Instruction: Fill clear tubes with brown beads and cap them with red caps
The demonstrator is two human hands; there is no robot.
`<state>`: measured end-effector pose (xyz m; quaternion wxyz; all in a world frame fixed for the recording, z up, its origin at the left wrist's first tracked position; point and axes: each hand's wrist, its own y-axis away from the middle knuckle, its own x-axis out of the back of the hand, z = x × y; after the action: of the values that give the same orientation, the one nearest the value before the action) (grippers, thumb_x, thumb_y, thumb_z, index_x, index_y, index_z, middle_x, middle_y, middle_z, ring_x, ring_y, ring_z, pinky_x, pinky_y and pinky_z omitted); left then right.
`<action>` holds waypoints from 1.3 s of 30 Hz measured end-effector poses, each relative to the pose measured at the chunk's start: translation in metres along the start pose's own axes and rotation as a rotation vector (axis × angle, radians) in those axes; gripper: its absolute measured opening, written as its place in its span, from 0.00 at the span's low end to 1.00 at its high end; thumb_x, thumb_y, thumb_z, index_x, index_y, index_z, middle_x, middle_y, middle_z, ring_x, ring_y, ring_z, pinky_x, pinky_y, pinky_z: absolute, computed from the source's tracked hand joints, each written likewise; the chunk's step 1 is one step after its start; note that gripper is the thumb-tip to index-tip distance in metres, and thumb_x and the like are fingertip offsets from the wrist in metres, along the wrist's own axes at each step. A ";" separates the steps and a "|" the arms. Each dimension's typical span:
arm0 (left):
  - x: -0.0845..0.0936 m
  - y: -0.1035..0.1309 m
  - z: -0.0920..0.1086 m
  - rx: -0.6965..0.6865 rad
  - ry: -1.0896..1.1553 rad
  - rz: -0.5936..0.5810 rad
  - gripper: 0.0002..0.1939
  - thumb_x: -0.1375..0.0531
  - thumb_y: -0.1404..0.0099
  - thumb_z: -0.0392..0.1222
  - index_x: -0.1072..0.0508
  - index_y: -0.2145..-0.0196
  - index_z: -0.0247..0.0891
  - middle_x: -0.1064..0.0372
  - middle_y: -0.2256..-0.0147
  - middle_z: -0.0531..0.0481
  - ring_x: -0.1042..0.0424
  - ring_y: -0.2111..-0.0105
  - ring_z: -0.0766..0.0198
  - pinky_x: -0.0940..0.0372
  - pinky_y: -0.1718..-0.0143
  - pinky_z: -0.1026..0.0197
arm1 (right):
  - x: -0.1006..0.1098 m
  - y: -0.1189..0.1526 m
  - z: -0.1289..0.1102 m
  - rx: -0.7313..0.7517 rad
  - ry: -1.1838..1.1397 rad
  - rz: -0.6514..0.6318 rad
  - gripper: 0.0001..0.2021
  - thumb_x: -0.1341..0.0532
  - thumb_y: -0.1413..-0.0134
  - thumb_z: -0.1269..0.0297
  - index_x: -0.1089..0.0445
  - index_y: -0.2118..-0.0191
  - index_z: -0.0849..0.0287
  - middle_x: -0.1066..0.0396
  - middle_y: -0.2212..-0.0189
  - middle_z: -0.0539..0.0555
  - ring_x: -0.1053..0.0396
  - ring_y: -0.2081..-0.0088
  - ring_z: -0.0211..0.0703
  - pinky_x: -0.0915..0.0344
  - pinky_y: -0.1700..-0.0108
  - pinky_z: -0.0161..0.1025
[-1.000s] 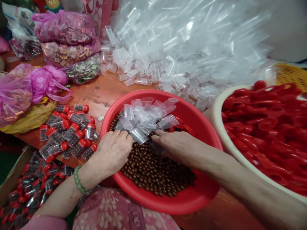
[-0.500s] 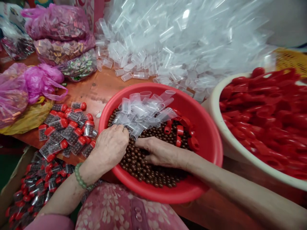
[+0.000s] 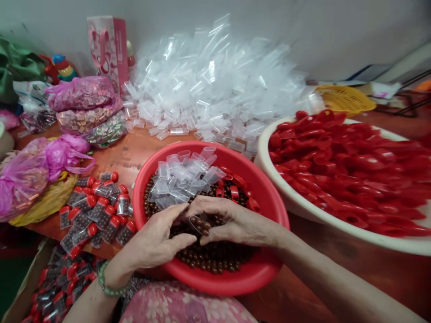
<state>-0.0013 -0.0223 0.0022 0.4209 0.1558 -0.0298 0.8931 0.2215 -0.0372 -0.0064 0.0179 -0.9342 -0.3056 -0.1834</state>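
Observation:
Over a red basin [image 3: 281, 215], my left hand [image 3: 156, 235] curls around a clear plastic tube [image 3: 193, 220], mostly hidden by the fingers, with its mouth facing right. My right hand [image 3: 232, 220] is cupped against that mouth, its fingers closed around several shiny brown balls [image 3: 202, 225]. The two hands meet at the fingertips. Beneath them the basin holds a bed of brown balls [image 3: 215, 264]. A heap of clear tubes [image 3: 178, 179] lies on the balls at the back, with a few red caps [image 3: 235, 192] to its right.
Filled tubes with red caps [image 3: 101, 208] lie left of the basin, more in a box [image 3: 25, 287] below. A white tub [image 3: 266, 148] of red plastic pieces stands right. Loose clear tubes [image 3: 215, 89] are piled behind. Pink bags [image 3: 82, 94] and a yellow basket [image 3: 346, 99] stand farther back.
My right hand has risen from the brown balls with some in its grasp and come to the tube's mouth. My left hand has turned to face it. The view has tilted up and right.

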 end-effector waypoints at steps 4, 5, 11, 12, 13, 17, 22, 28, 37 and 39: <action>-0.015 -0.010 0.005 0.060 0.180 0.062 0.24 0.41 0.35 0.34 0.32 0.42 0.41 0.27 0.49 0.49 0.28 0.51 0.60 0.37 0.46 0.59 | -0.001 0.004 -0.005 0.032 -0.054 0.043 0.13 0.34 0.45 0.56 0.27 0.60 0.60 0.31 0.67 0.49 0.34 0.64 0.37 0.37 0.61 0.33; -0.018 -0.012 0.006 0.069 0.186 0.083 0.23 0.41 0.35 0.35 0.31 0.42 0.42 0.26 0.51 0.50 0.28 0.52 0.60 0.37 0.47 0.60 | -0.002 0.006 -0.006 0.038 -0.067 0.052 0.11 0.36 0.44 0.57 0.28 0.61 0.60 0.31 0.68 0.49 0.34 0.65 0.37 0.38 0.62 0.33; -0.026 -0.012 0.009 0.090 0.133 0.202 0.13 0.40 0.35 0.37 0.22 0.54 0.37 0.22 0.62 0.50 0.26 0.62 0.62 0.36 0.58 0.64 | -0.001 0.019 -0.014 -0.092 -0.021 0.180 0.10 0.36 0.44 0.58 0.30 0.66 0.61 0.33 0.74 0.48 0.38 0.73 0.35 0.40 0.70 0.32; -0.026 -0.012 0.009 0.100 0.108 0.206 0.11 0.40 0.36 0.38 0.21 0.57 0.36 0.23 0.65 0.50 0.27 0.65 0.63 0.36 0.61 0.65 | 0.000 0.020 -0.016 -0.113 -0.044 0.197 0.10 0.35 0.45 0.58 0.30 0.64 0.60 0.34 0.75 0.47 0.39 0.73 0.35 0.40 0.71 0.31; -0.026 -0.012 0.009 0.105 0.078 0.204 0.10 0.40 0.36 0.38 0.21 0.59 0.35 0.24 0.67 0.50 0.28 0.66 0.63 0.37 0.63 0.65 | 0.001 0.021 -0.018 -0.116 -0.062 0.213 0.11 0.35 0.46 0.58 0.30 0.61 0.60 0.34 0.75 0.46 0.39 0.74 0.34 0.40 0.72 0.31; -0.027 -0.010 0.010 0.048 -0.041 0.171 0.08 0.43 0.34 0.37 0.25 0.62 0.33 0.26 0.67 0.48 0.29 0.66 0.63 0.38 0.62 0.64 | 0.003 0.020 -0.026 0.009 0.005 0.236 0.08 0.35 0.44 0.61 0.28 0.61 0.58 0.30 0.72 0.49 0.34 0.71 0.36 0.37 0.69 0.31; -0.024 -0.009 0.005 -0.030 -0.176 0.182 0.06 0.47 0.33 0.35 0.31 0.66 0.33 0.30 0.69 0.47 0.31 0.69 0.64 0.39 0.66 0.64 | -0.002 0.017 -0.022 0.143 0.145 0.291 0.10 0.39 0.40 0.65 0.28 0.53 0.56 0.27 0.65 0.53 0.29 0.65 0.38 0.33 0.61 0.34; -0.018 -0.009 0.002 -0.083 -0.169 0.191 0.07 0.47 0.31 0.36 0.30 0.60 0.35 0.27 0.63 0.45 0.28 0.62 0.62 0.35 0.59 0.62 | -0.008 0.014 -0.017 0.154 0.172 0.344 0.11 0.38 0.41 0.65 0.28 0.52 0.55 0.27 0.66 0.52 0.29 0.66 0.38 0.32 0.63 0.33; -0.011 -0.014 -0.005 -0.206 -0.457 0.221 0.09 0.50 0.31 0.33 0.30 0.60 0.33 0.27 0.63 0.41 0.28 0.61 0.58 0.33 0.58 0.58 | -0.016 0.005 -0.011 0.214 0.099 0.451 0.11 0.38 0.42 0.69 0.26 0.54 0.54 0.26 0.64 0.53 0.27 0.62 0.40 0.30 0.59 0.35; -0.008 -0.017 -0.006 -0.199 -0.397 0.224 0.09 0.49 0.31 0.34 0.29 0.60 0.33 0.27 0.63 0.42 0.28 0.61 0.58 0.34 0.58 0.59 | -0.017 0.004 -0.011 0.200 0.060 0.506 0.09 0.38 0.42 0.69 0.25 0.57 0.53 0.26 0.65 0.53 0.27 0.63 0.39 0.29 0.60 0.34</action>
<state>0.0150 -0.0165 -0.0072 0.3186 0.2817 -0.2166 0.8787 0.2071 -0.0514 -0.0018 0.1641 -0.9685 -0.0786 -0.1698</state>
